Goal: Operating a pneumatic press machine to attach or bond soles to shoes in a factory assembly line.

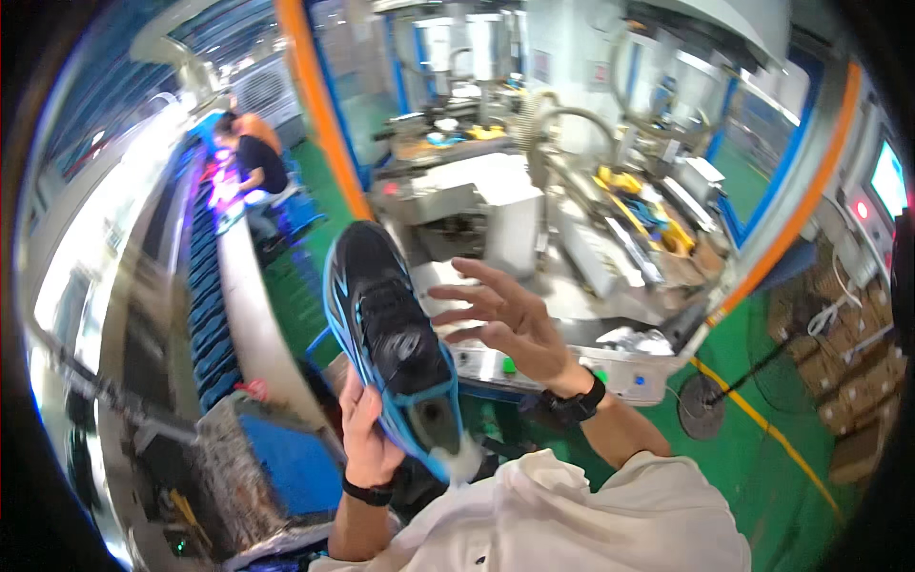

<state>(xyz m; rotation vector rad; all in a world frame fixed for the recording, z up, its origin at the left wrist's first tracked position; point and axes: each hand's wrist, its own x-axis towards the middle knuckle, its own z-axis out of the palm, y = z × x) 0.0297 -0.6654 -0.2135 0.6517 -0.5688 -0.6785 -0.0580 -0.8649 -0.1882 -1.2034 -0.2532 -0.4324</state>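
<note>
A black sports shoe (389, 319) with light blue edging is held upright in front of me, toe up and heel down toward my shirt. My left hand (370, 434) grips it low on its left side, near the heel, with some of the fingers hidden behind it. A pale, blurred piece (456, 459) shows at the heel's lower end; I cannot tell what it is. To the right of the shoe my right hand (510, 319) hovers with fingers spread, holding nothing. Its fingertips come close to the shoe's side; contact is unclear.
Ahead stands a machine with a metal bed (581, 315) inside an orange frame (319, 105). On the left runs a long conveyor line (262, 324), where a person in a dark shirt (259, 164) sits farther off. A fan (701, 405) and stacked cartons (839, 381) stand at right.
</note>
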